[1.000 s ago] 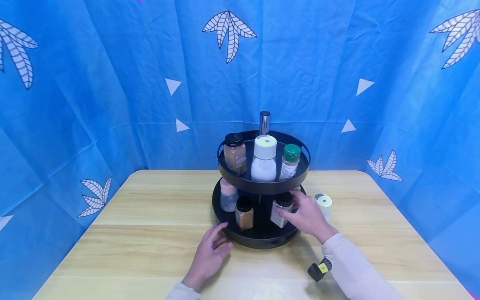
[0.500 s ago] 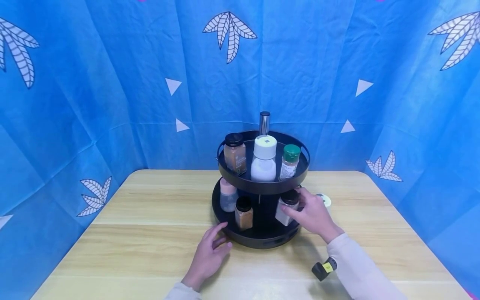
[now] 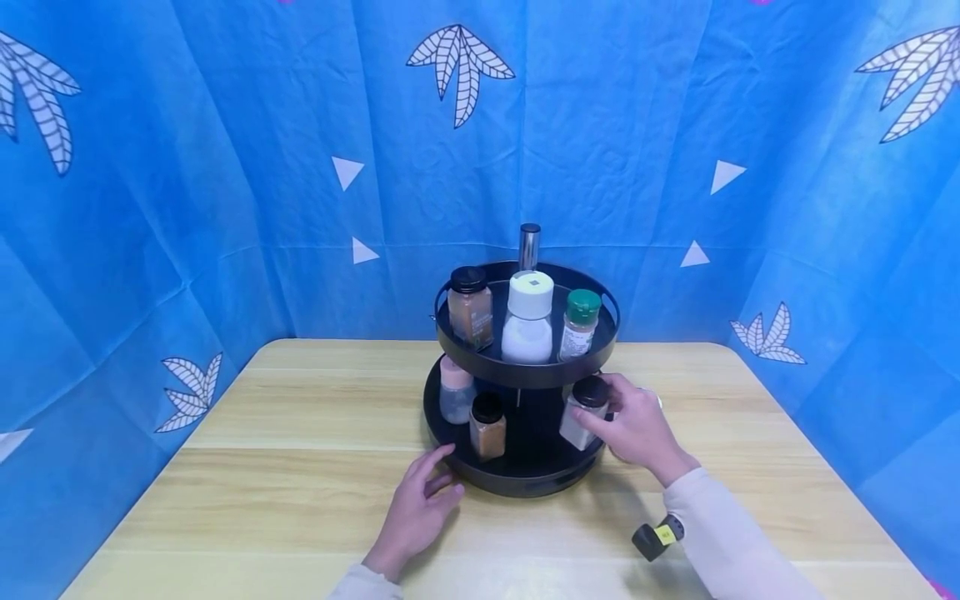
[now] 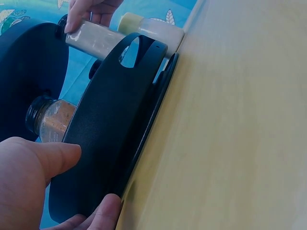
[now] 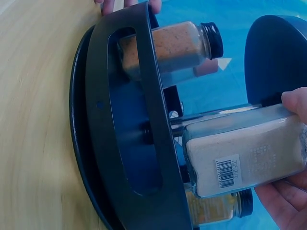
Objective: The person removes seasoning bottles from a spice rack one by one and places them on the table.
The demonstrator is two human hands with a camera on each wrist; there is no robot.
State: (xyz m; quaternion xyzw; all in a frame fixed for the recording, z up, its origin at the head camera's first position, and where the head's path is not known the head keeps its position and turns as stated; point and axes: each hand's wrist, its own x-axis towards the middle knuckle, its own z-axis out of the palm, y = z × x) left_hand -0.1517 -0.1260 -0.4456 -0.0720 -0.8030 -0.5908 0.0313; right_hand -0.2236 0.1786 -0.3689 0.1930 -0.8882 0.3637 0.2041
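Note:
My right hand (image 3: 641,425) grips a square glass jar (image 3: 581,417) of pale powder near its black lid. The jar is tilted at the right side of the lower tray (image 3: 517,483); in the right wrist view its barcoded base hangs over the rim. My left hand (image 3: 416,512) rests with loosely bent fingers at the lower tray's front left edge, thumb by the outer wall in the left wrist view. Closest to it on that tray is a black-lidded jar (image 3: 489,433) of orange-brown seasoning, with a pink-capped bottle (image 3: 456,392) behind.
The upper tray (image 3: 517,375) carries a brown spice jar (image 3: 470,312), a white-capped bottle (image 3: 528,321) and a green-capped shaker (image 3: 579,325). Another pale-capped bottle (image 4: 148,28) stands on the table, mostly hidden by my right hand in the head view. A yellowish jar (image 5: 213,208) sits on the lower tray.
My right hand has shifted rightward with the pale powder jar, from inside the lower tray to its right rim. It now covers most of the bottle behind. My left hand has stayed put.

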